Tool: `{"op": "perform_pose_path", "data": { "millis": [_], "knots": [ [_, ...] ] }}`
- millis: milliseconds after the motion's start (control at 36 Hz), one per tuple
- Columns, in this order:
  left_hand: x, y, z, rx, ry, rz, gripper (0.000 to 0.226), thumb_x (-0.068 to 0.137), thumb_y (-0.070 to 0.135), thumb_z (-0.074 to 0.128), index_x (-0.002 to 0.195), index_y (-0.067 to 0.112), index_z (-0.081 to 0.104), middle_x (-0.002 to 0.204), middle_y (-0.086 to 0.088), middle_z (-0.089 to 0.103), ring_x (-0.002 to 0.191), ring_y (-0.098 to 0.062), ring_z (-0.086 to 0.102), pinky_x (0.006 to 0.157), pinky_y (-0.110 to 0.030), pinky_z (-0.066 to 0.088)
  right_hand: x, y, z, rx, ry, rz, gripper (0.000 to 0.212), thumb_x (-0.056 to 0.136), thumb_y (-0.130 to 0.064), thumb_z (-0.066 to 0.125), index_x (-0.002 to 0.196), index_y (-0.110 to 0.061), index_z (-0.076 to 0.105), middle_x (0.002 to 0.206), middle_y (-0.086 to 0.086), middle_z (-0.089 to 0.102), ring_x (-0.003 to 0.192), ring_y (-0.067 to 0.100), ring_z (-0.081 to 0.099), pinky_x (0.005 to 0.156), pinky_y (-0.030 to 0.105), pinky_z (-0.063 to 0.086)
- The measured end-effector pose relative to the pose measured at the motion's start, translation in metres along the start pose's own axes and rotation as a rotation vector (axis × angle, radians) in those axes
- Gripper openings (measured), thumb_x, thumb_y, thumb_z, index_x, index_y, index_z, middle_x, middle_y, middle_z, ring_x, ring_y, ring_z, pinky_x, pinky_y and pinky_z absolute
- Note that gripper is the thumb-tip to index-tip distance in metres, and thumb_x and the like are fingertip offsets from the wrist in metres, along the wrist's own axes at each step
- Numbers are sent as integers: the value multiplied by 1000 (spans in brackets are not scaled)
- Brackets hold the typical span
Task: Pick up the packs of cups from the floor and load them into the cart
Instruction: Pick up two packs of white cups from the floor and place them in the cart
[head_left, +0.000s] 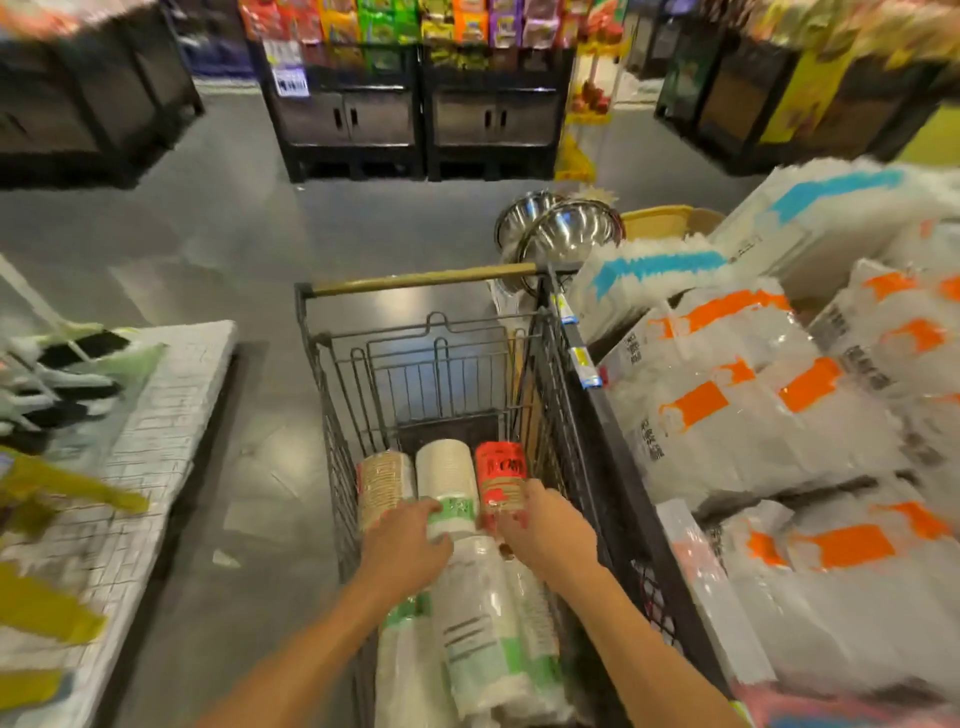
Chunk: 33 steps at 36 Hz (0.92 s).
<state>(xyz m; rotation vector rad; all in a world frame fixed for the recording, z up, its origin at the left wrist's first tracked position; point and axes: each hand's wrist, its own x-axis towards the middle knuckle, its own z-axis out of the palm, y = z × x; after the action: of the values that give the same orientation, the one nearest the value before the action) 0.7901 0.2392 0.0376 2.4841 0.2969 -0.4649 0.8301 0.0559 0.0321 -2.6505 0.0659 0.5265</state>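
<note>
You have both packs lying inside the shopping cart (332, 457). Your left hand (408, 545) curls its fingers over the white cup pack (447, 473). Your right hand (553, 530) touches the red cup pack (501, 467); its fingers' grip cannot be determined.

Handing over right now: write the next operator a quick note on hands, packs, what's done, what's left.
Left hand: fingers curled over the white pack, in the cart.
Right hand: grips the red pack beside it.
Brown pack lies left of the white pack; clear-wrapped packs lie nearer the camera, all in the cart.
Done: several packs loaded.
Left: let go of both; no packs show on the visible floor, so look round for more.
</note>
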Motion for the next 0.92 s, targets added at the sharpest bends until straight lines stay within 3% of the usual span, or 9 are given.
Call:
{"op": "perform_pose_path", "data": {
  "millis": [111,306,444,556,778,861,917],
  "knots": [
    [-4,45,-43,171,78,231,50,93,38,57,141,26,49,142,3,51,128,-21,49,106,-37,38,-13,-10,-49,-88,107,-71,44,89,-55,55,121,-24,55,117,2,65,108,27,66,91,45,54],
    [-14,103,-80,326,133,586,50,90,46,52,137,29,51,133,4,55,125,-21,51,105,-42,42,-70,-14,-104,-144,289,-50,49,95,-58,52,128,-21,54,115,6,66,106,30,66,89,45,56],
    [-40,126,-87,408,95,826,52,92,48,54,140,28,50,135,4,53,131,-23,46,107,-42,35,-135,-13,-117,-131,406,150,51,99,-52,52,140,-22,54,136,6,62,124,29,60,99,43,53],
    [-72,132,-88,473,56,1002,44,89,49,54,127,27,56,126,1,57,124,-25,50,103,-42,40,-199,-12,-112,-87,484,319,55,101,-51,51,148,-23,46,144,5,56,129,29,56,99,41,49],
    [-165,142,-58,575,-113,1343,51,90,50,53,137,29,52,137,1,56,122,-23,54,103,-42,45,-352,-8,-67,-40,618,674,46,100,-49,52,139,-24,51,135,5,61,123,30,58,94,42,51],
    [-217,144,-35,569,-188,1451,48,92,52,53,135,29,52,136,2,56,120,-22,56,102,-40,45,-418,-6,-44,-5,627,813,51,100,-49,52,145,-24,48,141,5,58,127,30,57,97,42,50],
    [-254,144,-19,587,-224,1549,47,93,51,53,135,29,51,134,0,58,119,-23,57,98,-38,47,-462,-6,-27,0,644,884,51,101,-48,51,145,-23,47,139,5,59,125,30,57,90,41,50]
  ]
}}
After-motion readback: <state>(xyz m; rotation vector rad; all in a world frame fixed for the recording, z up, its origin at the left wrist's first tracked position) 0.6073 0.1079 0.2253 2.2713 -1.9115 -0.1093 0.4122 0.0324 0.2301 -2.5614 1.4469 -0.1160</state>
